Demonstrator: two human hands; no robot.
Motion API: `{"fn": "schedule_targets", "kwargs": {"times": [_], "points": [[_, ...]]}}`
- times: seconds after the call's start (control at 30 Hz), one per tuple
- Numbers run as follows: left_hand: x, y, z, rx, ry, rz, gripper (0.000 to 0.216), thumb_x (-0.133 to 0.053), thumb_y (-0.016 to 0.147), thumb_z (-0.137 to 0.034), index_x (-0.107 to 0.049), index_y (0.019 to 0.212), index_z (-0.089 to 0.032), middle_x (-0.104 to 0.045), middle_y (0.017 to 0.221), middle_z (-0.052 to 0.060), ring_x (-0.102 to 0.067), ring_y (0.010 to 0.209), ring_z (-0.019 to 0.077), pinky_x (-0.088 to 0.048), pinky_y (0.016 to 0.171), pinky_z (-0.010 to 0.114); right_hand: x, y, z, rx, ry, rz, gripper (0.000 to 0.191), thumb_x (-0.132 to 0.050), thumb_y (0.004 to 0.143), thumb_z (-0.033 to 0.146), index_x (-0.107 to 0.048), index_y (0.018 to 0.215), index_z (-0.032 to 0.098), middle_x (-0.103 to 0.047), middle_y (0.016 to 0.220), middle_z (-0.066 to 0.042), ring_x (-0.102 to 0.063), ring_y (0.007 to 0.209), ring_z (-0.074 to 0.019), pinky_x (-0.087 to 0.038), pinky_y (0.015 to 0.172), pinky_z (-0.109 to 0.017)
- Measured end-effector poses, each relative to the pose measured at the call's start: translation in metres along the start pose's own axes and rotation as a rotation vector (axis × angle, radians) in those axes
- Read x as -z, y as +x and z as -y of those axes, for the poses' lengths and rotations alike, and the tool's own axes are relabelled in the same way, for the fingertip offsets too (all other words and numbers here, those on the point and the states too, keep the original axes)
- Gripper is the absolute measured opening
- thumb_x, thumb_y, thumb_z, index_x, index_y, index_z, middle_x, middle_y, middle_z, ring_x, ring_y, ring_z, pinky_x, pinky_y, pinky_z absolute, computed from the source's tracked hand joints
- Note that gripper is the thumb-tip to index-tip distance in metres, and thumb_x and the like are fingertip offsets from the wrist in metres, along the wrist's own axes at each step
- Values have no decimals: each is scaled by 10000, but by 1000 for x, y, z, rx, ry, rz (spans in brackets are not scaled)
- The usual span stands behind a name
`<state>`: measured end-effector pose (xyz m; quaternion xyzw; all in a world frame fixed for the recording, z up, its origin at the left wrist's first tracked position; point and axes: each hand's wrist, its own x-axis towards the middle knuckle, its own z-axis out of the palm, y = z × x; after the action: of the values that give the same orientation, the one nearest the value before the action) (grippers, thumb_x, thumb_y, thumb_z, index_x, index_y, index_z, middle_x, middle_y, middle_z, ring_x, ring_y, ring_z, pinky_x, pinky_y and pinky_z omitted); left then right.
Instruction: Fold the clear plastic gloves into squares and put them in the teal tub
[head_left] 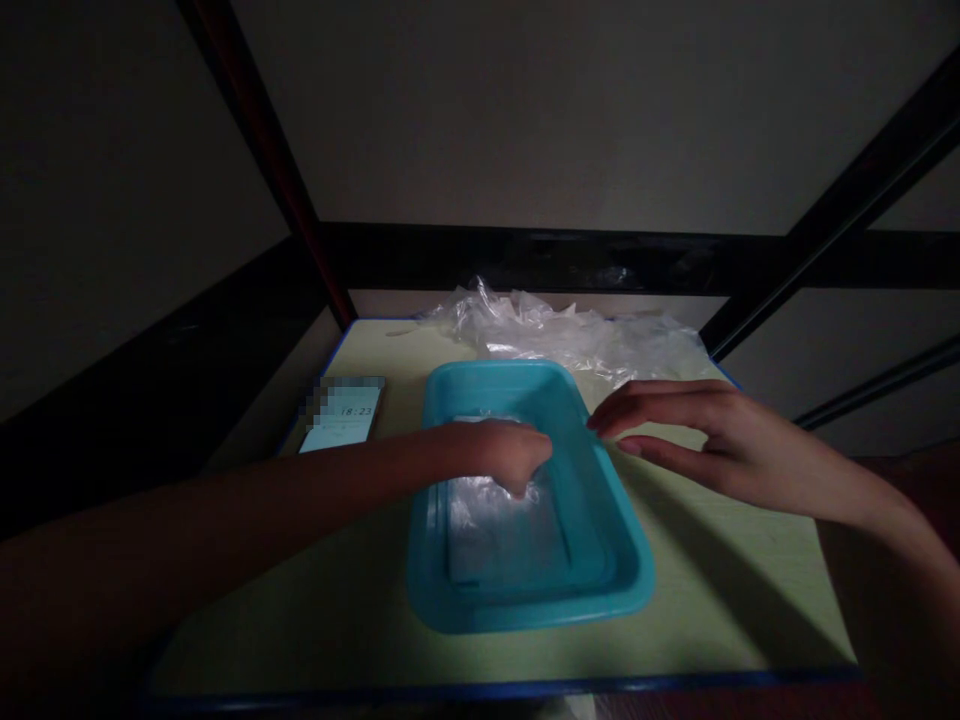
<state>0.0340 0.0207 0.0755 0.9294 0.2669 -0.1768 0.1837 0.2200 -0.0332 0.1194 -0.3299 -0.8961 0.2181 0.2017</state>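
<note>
A turquoise plastic basin (525, 618) rests near the middle of the small table. Flat on its floor lies a clear, shiny plastic bag (502, 545). My left hand (516, 455) reaches into the basin from the left and is over the far part of the bag. Its fingers are curled closed and point down; whatever they may grip is hidden beneath the hand. At the basin's right rim is my right hand (679, 430), fingertips at or just beside the edge. Its thumb and fingers are apart with nothing between them.
Crumpled clear plastic bags (555, 330) spread along the table's back edge. A phone (345, 412) with a lit screen lies left of the basin, close to my left forearm. The pale table (735, 590) has a blue edge, and a wall with dark trim (525, 255) stands behind it.
</note>
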Motion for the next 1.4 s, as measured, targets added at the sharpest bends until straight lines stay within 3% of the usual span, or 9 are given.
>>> {"fn": "schedule_targets", "kwargs": {"times": [0.2, 0.5, 0.9, 1.03, 1.2, 1.27, 1.33, 1.4], "points": [[-8, 6, 6, -26, -34, 20, 168, -665, 702, -158, -576, 842, -133, -579, 867, 11, -526, 792, 134, -357, 579, 183, -3, -5, -6, -21, 4, -1, 150, -483, 882, 200, -613, 956, 183, -655, 957, -41, -610, 883, -150, -472, 760, -277], [-9, 11, 5, -64, -126, 26, 81, -624, 680, -63, -581, 705, -126, -572, 713, -27, -500, 655, 95, -361, 566, 167, -4, -8, -6, -27, 16, -6, 162, -472, 888, 213, -618, 949, 177, -649, 972, -56, -603, 898, -159, -472, 776, -297], [-4, 11, 1, 30, -307, 93, 101, -580, 690, -9, -555, 641, -93, -502, 535, -48, -514, 466, 73, -369, 456, 162, -6, -6, -5, -38, 29, 4, 170, -476, 885, 217, -629, 946, 175, -648, 964, -65, -607, 886, -164, -476, 757, -298], [-7, 10, 4, -9, -259, 14, 98, -581, 665, -8, -561, 638, -100, -510, 544, -33, -525, 542, 106, -393, 519, 194, -6, -6, -6, -32, 21, 2, 170, -478, 886, 217, -627, 958, 178, -645, 970, -60, -603, 895, -161, -473, 758, -295], [-6, 0, 8, -72, -175, -184, 176, -602, 713, -90, -582, 887, -104, -583, 881, 40, -519, 838, 162, -404, 736, 247, -7, -7, -6, -25, 27, 12, 180, -469, 895, 214, -619, 990, 185, -636, 987, -62, -596, 912, -158, -472, 772, -299], [-2, -4, 5, -132, -147, -210, 168, -622, 720, -95, -585, 882, -114, -583, 878, 27, -510, 838, 147, -395, 750, 231, -7, -7, -6, -27, 29, 15, 179, -471, 895, 212, -617, 996, 187, -634, 986, -63, -595, 910, -158, -473, 770, -298], [2, -7, -1, -203, -146, -164, 124, -642, 709, -76, -595, 810, -130, -580, 790, -5, -512, 778, 125, -393, 728, 212, -7, -6, -7, -32, 27, 19, 171, -476, 892, 212, -616, 986, 187, -633, 983, -62, -595, 908, -159, -472, 768, -296], [6, -9, -8, -277, -197, -23, 116, -628, 707, -34, -591, 730, -142, -562, 701, -33, -516, 698, 104, -396, 683, 192, -7, -7, -7, -32, 20, 19, 160, -478, 890, 211, -616, 965, 182, -633, 978, -61, -594, 907, -158, -470, 767, -293]]}}
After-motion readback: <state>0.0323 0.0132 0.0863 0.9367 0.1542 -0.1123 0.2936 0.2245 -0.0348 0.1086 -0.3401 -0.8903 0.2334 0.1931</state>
